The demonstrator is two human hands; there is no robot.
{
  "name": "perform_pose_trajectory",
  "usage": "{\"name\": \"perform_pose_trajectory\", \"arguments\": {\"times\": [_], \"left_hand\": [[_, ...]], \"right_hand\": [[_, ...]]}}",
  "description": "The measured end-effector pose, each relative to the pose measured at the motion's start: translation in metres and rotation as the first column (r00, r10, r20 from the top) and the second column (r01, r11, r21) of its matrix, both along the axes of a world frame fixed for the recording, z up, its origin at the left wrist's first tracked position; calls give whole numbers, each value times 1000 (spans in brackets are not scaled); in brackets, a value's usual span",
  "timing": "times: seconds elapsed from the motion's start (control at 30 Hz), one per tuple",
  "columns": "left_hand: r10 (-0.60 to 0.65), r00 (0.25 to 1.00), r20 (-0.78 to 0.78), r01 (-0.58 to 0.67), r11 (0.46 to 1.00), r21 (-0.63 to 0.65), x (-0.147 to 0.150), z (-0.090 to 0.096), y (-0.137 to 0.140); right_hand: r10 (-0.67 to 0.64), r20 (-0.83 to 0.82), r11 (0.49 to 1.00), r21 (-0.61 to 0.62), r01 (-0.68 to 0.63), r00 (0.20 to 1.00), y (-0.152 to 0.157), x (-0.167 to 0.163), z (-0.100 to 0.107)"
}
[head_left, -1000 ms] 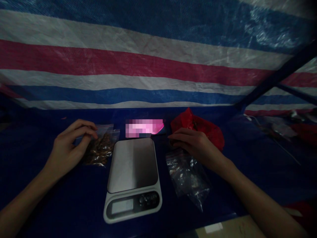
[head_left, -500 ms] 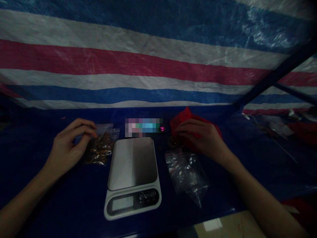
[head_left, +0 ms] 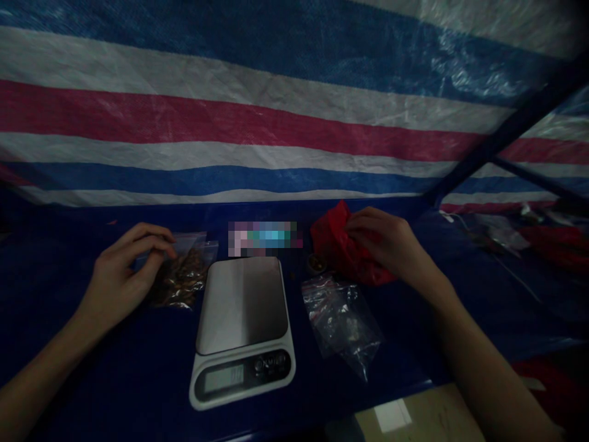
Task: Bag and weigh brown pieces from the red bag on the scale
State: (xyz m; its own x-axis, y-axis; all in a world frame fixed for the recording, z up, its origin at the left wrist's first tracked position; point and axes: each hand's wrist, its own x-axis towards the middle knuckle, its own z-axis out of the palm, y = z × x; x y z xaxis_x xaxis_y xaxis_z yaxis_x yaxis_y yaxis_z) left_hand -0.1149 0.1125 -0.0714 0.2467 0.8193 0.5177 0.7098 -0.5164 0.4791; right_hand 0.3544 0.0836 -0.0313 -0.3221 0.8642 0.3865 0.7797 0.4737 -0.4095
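My left hand [head_left: 131,261] hovers at the left edge of a clear zip bag [head_left: 184,276] full of small brown dried pieces. Its fingers are loosely curled, with a gap to the thumb, and nothing shows in them. My right hand [head_left: 384,239] is at a crumpled red plastic bag [head_left: 335,239], fingertips pinched on its upper folds; what lies inside the bag is hidden. Between my hands stands a white kitchen scale [head_left: 243,331] with a bare steel plate and a lit display. Clear zip bags [head_left: 340,325] lie flat to its right.
A small round container [head_left: 316,264] sits by the red bag, its contents dim. A blurred-out item [head_left: 264,238] lies behind the scale. Striped tarpaulin [head_left: 230,116] rises behind the blue tabletop [head_left: 124,368]. A blue frame bar [head_left: 497,141] slants at right, beyond which are more bags.
My right hand has shifted slightly up and right at the red bag, uncovering more of it and the small container. My left hand has barely moved; the whole view has shifted a little.
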Motion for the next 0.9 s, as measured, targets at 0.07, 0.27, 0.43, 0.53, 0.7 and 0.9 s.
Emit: {"name": "perform_pose_trajectory", "arguments": {"times": [0.07,0.27,0.43,0.53,0.7,0.9], "left_hand": [[-6,1000,4,6,1000,5,0,0,0],[-7,1000,-10,7,1000,-6,1,1,1],[-14,1000,-11,14,1000,-12,1,0,2],[-19,1000,2,19,1000,-9,1,0,2],[-8,1000,-6,8,1000,-13,2,2,0],[-20,1000,-2,20,1000,4,1,1,0]], "right_hand": [[146,27,977,-159,-140,989,-9,-7,6],[274,179,864,-477,-160,945,-14,-9,-11],[277,288,884,-450,-126,917,-16,-15,-20],[258,346,906,-410,-102,902,-21,-22,-16],[254,364,917,-385,-103,896,-22,-24,-15],[249,341,924,-363,-118,906,-18,-19,-21]]}}
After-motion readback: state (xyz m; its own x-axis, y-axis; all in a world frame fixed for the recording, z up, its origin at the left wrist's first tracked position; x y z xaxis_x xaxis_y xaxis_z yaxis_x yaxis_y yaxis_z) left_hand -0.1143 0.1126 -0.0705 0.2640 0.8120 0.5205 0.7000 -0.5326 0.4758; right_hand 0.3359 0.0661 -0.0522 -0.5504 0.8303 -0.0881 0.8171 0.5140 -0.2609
